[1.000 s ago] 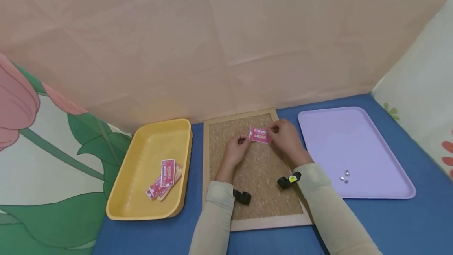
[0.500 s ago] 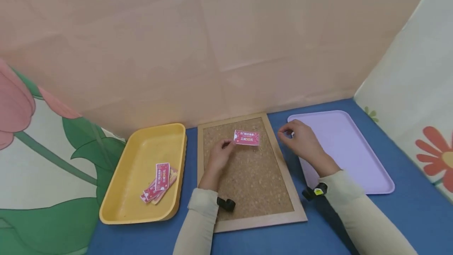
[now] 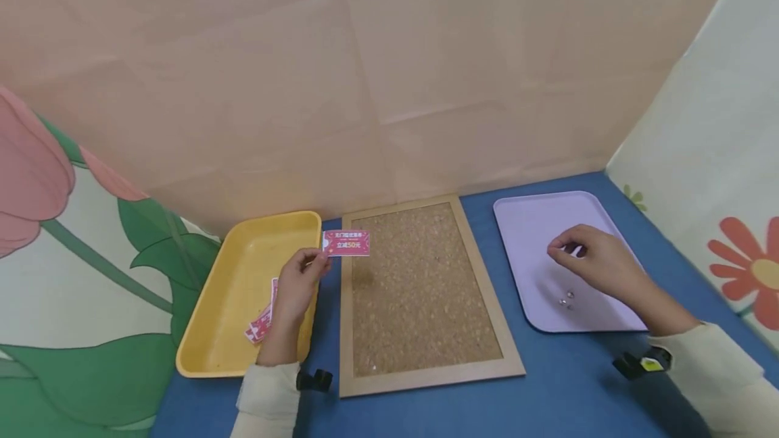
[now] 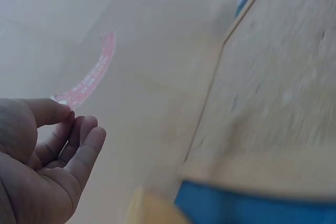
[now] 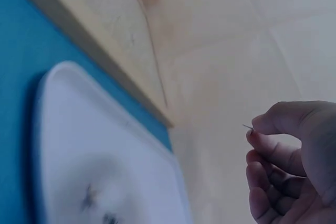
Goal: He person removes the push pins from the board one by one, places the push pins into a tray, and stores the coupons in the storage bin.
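My left hand [image 3: 297,286] pinches the corner of a pink coupon card [image 3: 348,243] between thumb and fingertips. The card is raised over the gap between the yellow tray [image 3: 226,289] and the corkboard [image 3: 426,289]; in the left wrist view it looks bent in a curve. My right hand [image 3: 599,261] is over the lilac tray [image 3: 529,222], its thumb and forefinger pinching a thumbtack [image 5: 247,126]. Only the thin point of that tack shows past the fingertips. Below this hand, several silver thumbtacks [image 3: 569,295] lie on the lilac tray.
More pink coupon cards [image 3: 260,325] lie in the yellow tray, partly hidden by the left hand. A wooden frame [image 3: 432,378] borders the corkboard. All stand on a blue tabletop [image 3: 420,414], with a beige wall covering [image 3: 389,86] behind.
Both hands were at the card on the corkboard. The left hand has carried the card left toward the yellow tray; the right has moved right, over the lilac tray.
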A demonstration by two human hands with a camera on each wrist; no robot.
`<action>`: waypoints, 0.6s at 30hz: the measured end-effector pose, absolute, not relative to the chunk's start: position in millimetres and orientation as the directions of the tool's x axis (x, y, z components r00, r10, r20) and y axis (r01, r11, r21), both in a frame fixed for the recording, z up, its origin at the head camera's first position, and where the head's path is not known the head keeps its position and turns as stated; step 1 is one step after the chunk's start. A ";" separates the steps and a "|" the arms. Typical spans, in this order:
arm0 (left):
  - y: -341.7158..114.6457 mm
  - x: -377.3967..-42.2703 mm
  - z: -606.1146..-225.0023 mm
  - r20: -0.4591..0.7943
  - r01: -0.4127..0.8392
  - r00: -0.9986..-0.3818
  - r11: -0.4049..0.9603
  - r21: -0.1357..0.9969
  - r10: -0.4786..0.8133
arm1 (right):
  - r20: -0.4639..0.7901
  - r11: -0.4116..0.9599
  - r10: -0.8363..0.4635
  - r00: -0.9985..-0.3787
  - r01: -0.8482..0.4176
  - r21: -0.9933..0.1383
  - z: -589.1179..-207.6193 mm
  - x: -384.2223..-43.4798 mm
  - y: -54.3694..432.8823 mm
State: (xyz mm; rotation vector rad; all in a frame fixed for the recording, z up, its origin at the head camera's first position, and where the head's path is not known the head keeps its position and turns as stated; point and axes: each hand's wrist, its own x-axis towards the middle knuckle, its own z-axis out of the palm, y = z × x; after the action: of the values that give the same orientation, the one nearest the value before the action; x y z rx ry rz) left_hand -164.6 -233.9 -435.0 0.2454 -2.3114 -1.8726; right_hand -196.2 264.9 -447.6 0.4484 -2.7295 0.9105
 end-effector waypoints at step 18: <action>-344.4 -107.2 -450.8 -0.111 -0.230 -0.877 0.206 0.951 -0.467 | 0.210 0.776 -0.183 -0.961 -0.272 -0.570 -489.4 -179.1 322.0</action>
State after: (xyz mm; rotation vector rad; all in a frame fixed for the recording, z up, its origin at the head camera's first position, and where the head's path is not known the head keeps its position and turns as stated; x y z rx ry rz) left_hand -107.2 -344.4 -450.8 0.6693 -2.2747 -1.7373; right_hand -179.1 322.0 -489.4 0.3634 -2.8246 0.9388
